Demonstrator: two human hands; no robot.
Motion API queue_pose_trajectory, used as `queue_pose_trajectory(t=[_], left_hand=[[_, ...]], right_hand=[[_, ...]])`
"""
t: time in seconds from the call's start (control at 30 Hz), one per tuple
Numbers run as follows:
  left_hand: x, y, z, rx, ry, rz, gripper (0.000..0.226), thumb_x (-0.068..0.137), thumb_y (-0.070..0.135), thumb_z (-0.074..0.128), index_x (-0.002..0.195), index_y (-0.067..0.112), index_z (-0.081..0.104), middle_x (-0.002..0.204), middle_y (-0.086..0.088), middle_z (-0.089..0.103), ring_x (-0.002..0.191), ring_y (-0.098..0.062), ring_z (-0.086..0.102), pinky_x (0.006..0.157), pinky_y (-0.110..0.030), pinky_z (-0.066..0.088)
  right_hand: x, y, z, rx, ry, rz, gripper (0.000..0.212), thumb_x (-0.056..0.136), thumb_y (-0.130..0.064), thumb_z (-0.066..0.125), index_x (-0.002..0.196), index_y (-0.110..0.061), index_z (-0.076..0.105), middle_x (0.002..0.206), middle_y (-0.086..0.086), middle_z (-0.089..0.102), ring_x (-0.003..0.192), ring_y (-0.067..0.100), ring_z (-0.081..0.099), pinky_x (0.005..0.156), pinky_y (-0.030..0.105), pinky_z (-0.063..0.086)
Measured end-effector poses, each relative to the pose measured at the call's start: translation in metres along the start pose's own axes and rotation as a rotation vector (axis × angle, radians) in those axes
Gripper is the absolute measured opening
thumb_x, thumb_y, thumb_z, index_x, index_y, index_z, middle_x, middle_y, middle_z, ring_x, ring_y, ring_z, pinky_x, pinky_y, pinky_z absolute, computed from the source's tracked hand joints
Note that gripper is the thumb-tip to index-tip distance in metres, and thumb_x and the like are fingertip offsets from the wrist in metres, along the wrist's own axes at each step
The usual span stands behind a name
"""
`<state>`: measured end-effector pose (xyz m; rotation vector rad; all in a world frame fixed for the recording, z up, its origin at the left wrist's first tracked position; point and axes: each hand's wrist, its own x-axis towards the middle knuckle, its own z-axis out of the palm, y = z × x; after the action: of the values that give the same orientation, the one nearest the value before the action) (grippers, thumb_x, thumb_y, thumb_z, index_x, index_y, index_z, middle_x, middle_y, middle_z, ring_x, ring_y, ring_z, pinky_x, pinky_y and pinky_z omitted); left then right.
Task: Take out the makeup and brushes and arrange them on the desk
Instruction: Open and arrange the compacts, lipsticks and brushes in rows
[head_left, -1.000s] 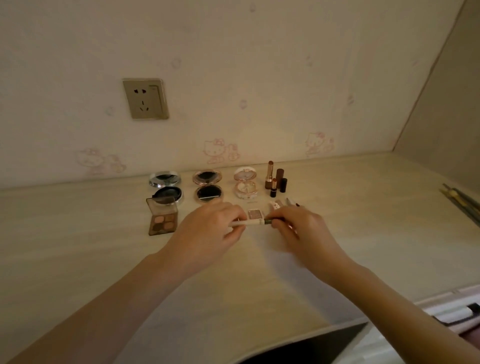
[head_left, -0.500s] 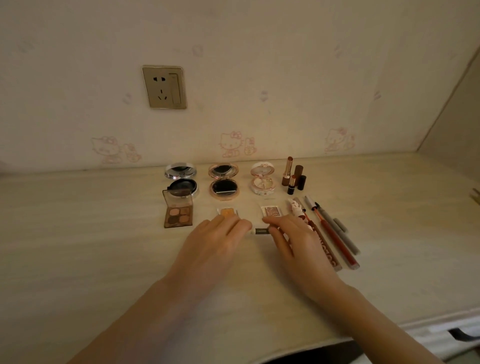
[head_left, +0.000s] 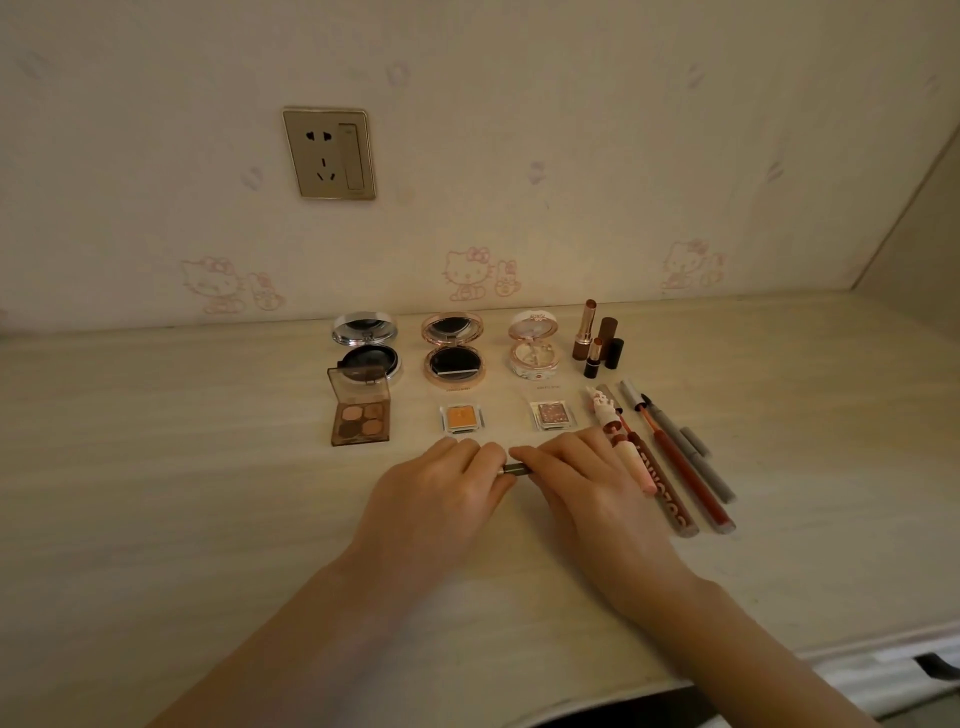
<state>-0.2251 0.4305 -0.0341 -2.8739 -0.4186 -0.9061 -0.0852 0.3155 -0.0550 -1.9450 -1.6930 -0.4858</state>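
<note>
Both hands are pinching one slim dark pen (head_left: 516, 470) between them, the left hand (head_left: 441, 499) curling over one end and the right hand (head_left: 587, 493) over the other, only a short middle stretch showing, low over the pale desk (head_left: 156, 493). Just beyond the grip two small square pans (head_left: 460, 418) are sitting; to its right, long pencils (head_left: 680, 467) are lying side by side. A socket (head_left: 329, 153) is showing on the wall (head_left: 571, 156) behind.

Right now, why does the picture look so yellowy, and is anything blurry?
Head view: dim, warm light tints the desk and wall yellowish; the mirror of the silver compact glints; the eyeshadow palette looks sharp; the forearms near the bottom edge look soft.
</note>
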Motion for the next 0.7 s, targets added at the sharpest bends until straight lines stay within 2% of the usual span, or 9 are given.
queue_pose_trajectory(t=[0.13, 0.23, 0.3, 0.5, 0.6, 0.7], left_hand=[[-0.002, 0.0006, 0.0027, 0.003, -0.075, -0.029, 0.027, 0.093, 0.038, 0.047, 0.092, 0.019, 0.067, 0.058, 0.003, 0.054, 0.042, -0.017, 0.051, 0.035, -0.028, 0.042], [-0.0035, 0.0004, 0.0032, -0.017, -0.154, -0.076, 0.041, 0.097, 0.047, 0.025, 0.11, 0.028, 0.059, 0.067, 0.004, 0.059, 0.053, -0.02, 0.058, 0.045, -0.033, 0.048], [-0.0055, -0.0013, 0.003, -0.036, -0.18, -0.096, 0.044, 0.097, 0.051, 0.014, 0.114, 0.034, 0.05, 0.073, 0.005, 0.061, 0.061, -0.017, 0.06, 0.053, -0.036, 0.05], [-0.0074, -0.0011, 0.001, -0.089, -0.169, -0.103, 0.031, 0.097, 0.053, 0.018, 0.106, 0.036, 0.042, 0.067, 0.008, 0.06, 0.057, -0.012, 0.057, 0.052, -0.034, 0.047], [-0.0063, -0.0014, 0.001, -0.102, -0.182, -0.105, 0.024, 0.097, 0.054, 0.02, 0.102, 0.037, 0.036, 0.059, 0.01, 0.054, 0.053, -0.011, 0.053, 0.048, -0.029, 0.04], [-0.0074, -0.0043, 0.0006, -0.1, -0.203, -0.129, 0.033, 0.093, 0.06, 0.014, 0.103, 0.038, 0.037, 0.057, 0.011, 0.047, 0.053, -0.011, 0.053, 0.048, -0.028, 0.035]], right_hand=[[-0.0011, 0.0034, 0.0016, -0.016, 0.039, -0.034, 0.03, 0.083, -0.009, 0.071, 0.113, -0.013, 0.068, 0.102, 0.0, 0.065, 0.097, 0.02, 0.055, 0.08, 0.026, 0.043], [-0.0022, 0.0024, 0.0021, -0.033, 0.038, -0.046, 0.031, 0.082, -0.009, 0.073, 0.113, -0.014, 0.069, 0.102, 0.0, 0.066, 0.097, 0.022, 0.055, 0.079, 0.03, 0.047], [-0.0025, 0.0016, 0.0018, -0.033, 0.035, -0.056, 0.031, 0.082, -0.008, 0.073, 0.112, -0.013, 0.069, 0.101, -0.001, 0.066, 0.097, 0.023, 0.055, 0.078, 0.032, 0.047], [-0.0032, 0.0005, 0.001, -0.049, 0.022, -0.093, 0.03, 0.082, -0.007, 0.072, 0.11, -0.013, 0.068, 0.1, -0.001, 0.064, 0.097, 0.022, 0.053, 0.078, 0.027, 0.042], [-0.0033, -0.0003, -0.0002, -0.059, 0.025, -0.104, 0.031, 0.08, -0.004, 0.073, 0.109, -0.013, 0.068, 0.099, -0.001, 0.063, 0.098, 0.021, 0.051, 0.079, 0.024, 0.036], [-0.0037, -0.0012, -0.0004, -0.074, 0.021, -0.115, 0.038, 0.076, 0.0, 0.074, 0.111, -0.012, 0.066, 0.101, 0.001, 0.061, 0.1, 0.021, 0.049, 0.08, 0.024, 0.038]])
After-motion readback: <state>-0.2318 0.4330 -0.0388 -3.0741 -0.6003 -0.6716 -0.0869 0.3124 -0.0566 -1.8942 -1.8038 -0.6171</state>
